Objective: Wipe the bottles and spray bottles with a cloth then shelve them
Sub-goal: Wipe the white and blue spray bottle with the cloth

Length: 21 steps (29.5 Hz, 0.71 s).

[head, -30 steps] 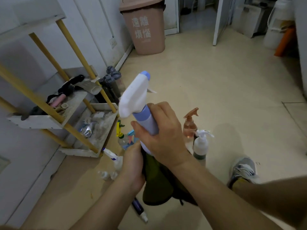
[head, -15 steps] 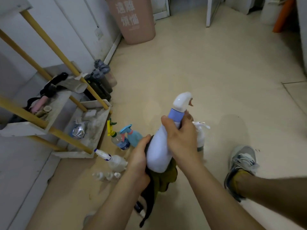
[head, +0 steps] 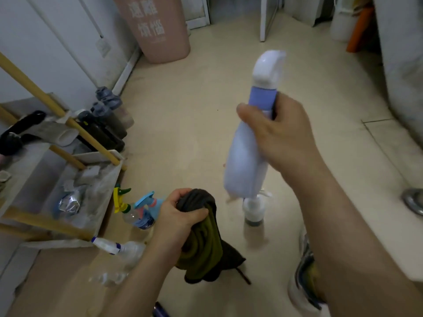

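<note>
Low in the frame, the left hand (head: 180, 216) is clenched round the bunched cloth (head: 201, 243), apart from the bottle. Above, centre-right, the right hand (head: 281, 136) grips the white spray bottle (head: 245, 161) at its neck — in mid-air. Swinging it left toward the shelf (head: 45, 221) could topple the floor bottles (head: 142, 216) standing just beside it.

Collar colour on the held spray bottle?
The collar is light purple-blue; clearest in the head view.
</note>
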{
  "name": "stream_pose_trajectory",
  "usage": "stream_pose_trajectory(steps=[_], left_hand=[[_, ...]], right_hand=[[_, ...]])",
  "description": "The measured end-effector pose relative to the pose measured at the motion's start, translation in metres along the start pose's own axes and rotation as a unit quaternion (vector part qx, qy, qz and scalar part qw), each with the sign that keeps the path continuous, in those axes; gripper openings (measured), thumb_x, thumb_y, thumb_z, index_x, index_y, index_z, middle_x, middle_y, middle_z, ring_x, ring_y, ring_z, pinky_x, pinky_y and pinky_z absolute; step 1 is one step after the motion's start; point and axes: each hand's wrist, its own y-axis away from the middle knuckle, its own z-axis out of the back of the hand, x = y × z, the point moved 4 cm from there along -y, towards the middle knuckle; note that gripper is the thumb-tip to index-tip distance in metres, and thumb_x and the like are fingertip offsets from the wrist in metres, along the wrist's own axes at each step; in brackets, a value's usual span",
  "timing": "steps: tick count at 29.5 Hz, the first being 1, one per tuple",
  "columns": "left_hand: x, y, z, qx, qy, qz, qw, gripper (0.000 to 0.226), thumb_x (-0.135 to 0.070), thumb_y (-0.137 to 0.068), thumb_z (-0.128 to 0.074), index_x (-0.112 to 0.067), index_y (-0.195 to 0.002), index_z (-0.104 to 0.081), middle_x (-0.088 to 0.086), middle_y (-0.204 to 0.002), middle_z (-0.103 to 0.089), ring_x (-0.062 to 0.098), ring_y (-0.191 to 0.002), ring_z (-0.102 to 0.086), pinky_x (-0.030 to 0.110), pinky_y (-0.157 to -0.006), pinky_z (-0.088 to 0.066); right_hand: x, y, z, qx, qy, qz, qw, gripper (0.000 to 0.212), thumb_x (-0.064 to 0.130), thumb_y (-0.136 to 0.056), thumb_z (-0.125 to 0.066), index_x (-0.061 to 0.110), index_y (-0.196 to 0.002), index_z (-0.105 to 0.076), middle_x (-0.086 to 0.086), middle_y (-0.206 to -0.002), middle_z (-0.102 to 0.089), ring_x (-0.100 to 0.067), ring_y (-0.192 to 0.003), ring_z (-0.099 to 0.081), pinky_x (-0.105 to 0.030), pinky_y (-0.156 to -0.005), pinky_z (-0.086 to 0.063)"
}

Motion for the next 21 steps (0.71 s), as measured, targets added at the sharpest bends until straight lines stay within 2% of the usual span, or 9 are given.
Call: stream_pose_trajectory(steps=[3, 6, 8, 11, 13, 15, 17, 19, 21], left_hand=[[0.009, -0.023, -0.011, -0.032, 0.018, 0.013, 0.999, 0.028, -0.002, -0.083, -0.071, -0.026, -0.096, -0.065, 0.005, -0.1, -0.07, 0.026, -0.095, -0.066, 0.045, -0.086, -0.057], [0.016, -0.048, -0.03, -0.057, 0.008, 0.026, 0.998, 0.009, -0.022, -0.095, -0.062, -0.029, -0.09, -0.065, 0.0, -0.097, -0.07, 0.019, -0.092, -0.066, 0.039, -0.085, -0.055], [0.022, -0.064, -0.042, -0.056, -0.001, 0.038, 0.998, 0.016, -0.035, -0.097, -0.057, -0.028, -0.085, -0.066, 0.0, -0.091, -0.071, 0.02, -0.089, -0.067, 0.04, -0.084, -0.057], [0.033, -0.084, -0.056, -0.051, -0.03, 0.048, 0.997, 0.035, -0.042, -0.099, -0.052, -0.02, -0.077, -0.067, 0.008, -0.088, -0.072, 0.02, -0.084, -0.066, 0.038, -0.081, -0.053], [0.046, -0.093, -0.06, -0.038, -0.054, 0.05, 0.997, 0.036, -0.037, -0.098, -0.054, -0.01, -0.08, -0.069, 0.014, -0.09, -0.073, 0.022, -0.083, -0.067, 0.034, -0.076, -0.05], [0.058, -0.096, -0.062, -0.016, -0.062, 0.057, 0.996, 0.022, -0.022, -0.096, -0.058, -0.016, -0.08, -0.071, 0.003, -0.08, -0.075, 0.016, -0.084, -0.071, 0.023, -0.068, -0.05], [0.07, -0.098, -0.062, -0.008, -0.081, 0.06, 0.995, 0.021, -0.01, -0.092, -0.06, -0.025, -0.08, -0.069, -0.008, -0.077, -0.073, 0.011, -0.082, -0.071, 0.017, -0.061, -0.049], [0.082, -0.099, -0.062, -0.009, -0.101, 0.063, 0.993, 0.025, -0.005, -0.087, -0.061, -0.028, -0.082, -0.067, -0.005, -0.082, -0.073, 0.014, -0.084, -0.07, 0.021, -0.063, -0.052], [0.088, -0.097, -0.062, -0.018, -0.101, 0.065, 0.993, 0.027, -0.002, -0.085, -0.06, -0.028, -0.085, -0.065, 0.002, -0.085, -0.073, 0.02, -0.085, -0.069, 0.033, -0.072, -0.058]], right_hand=[[-0.025, -0.034, 0.021, -0.052, 0.051, 0.02, 0.997, 0.024, 0.024, -0.086, -0.066, 0.001, -0.088, -0.06, -0.005, -0.076, -0.057, -0.009, -0.062, -0.046, -0.015, -0.057, -0.038], [-0.08, -0.058, 0.03, -0.062, 0.123, -0.025, 0.99, 0.031, 0.028, -0.078, -0.066, 0.0, -0.091, -0.061, -0.018, -0.086, -0.064, -0.033, -0.081, -0.059, -0.037, -0.072, -0.049], [-0.123, -0.064, 0.031, -0.05, 0.136, -0.065, 0.987, 0.027, 0.016, -0.078, -0.064, -0.005, -0.095, -0.061, -0.026, -0.095, -0.063, -0.043, -0.091, -0.059, -0.043, -0.07, -0.049], [-0.186, -0.064, 0.033, -0.046, 0.156, -0.138, 0.977, 0.021, 0.005, -0.082, -0.062, -0.003, -0.102, -0.061, -0.02, -0.096, -0.064, -0.04, -0.094, -0.059, -0.044, -0.077, -0.05], [-0.221, -0.059, 0.027, -0.035, 0.179, -0.163, 0.97, 0.013, 0.003, -0.082, -0.062, 0.003, -0.094, -0.06, -0.01, -0.088, -0.06, -0.032, -0.084, -0.057, -0.036, -0.071, -0.044], [-0.253, -0.052, 0.018, -0.027, 0.199, -0.167, 0.965, 0.011, 0.002, -0.079, -0.064, 0.009, -0.079, -0.055, -0.008, -0.078, -0.055, -0.026, -0.071, -0.051, -0.03, -0.064, -0.038], [-0.282, -0.042, 0.007, -0.013, 0.216, -0.166, 0.962, 0.016, 0.004, -0.076, -0.068, 0.01, -0.072, -0.054, -0.008, -0.072, -0.056, -0.023, -0.063, -0.05, -0.028, -0.058, -0.037], [-0.307, -0.027, 0.0, 0.008, 0.232, -0.172, 0.958, 0.011, 0.01, -0.077, -0.07, 0.008, -0.074, -0.059, -0.008, -0.072, -0.061, -0.023, -0.065, -0.054, -0.029, -0.056, -0.04], [-0.327, -0.008, -0.003, 0.047, 0.227, -0.189, 0.954, 0.006, 0.012, -0.08, -0.068, 0.014, -0.078, -0.063, -0.001, -0.074, -0.063, -0.021, -0.068, -0.058, -0.025, -0.058, -0.041]])
